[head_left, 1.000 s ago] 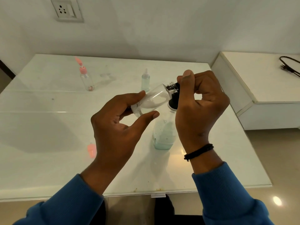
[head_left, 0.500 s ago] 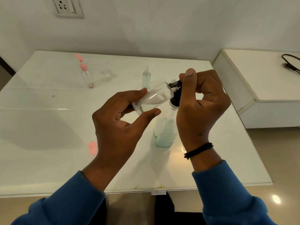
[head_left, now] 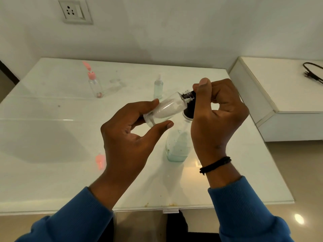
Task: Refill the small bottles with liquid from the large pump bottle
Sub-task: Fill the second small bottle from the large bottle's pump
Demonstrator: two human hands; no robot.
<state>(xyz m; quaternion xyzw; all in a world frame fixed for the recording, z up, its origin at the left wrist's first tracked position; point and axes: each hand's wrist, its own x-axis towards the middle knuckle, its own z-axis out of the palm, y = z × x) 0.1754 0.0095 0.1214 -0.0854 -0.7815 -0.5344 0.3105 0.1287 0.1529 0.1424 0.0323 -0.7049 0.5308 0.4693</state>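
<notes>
The left hand holds a small clear bottle tilted on its side above the table, its base pinched between thumb and fingers and its open, threaded neck pointing up and to the right. The inside of the bottle looks cloudy white along its lower wall. The neck meets the black pump head of the large bottle, which stands upright on the table under the hands. That large bottle is clear, with pale blue-green liquid low in its base. The right hand is curled round the pump head, thumb raised along its near side. Farther back stand a small bottle with an open pink flip cap and a small bottle of pale liquid. A pink cap lies near the left wrist.
</notes>
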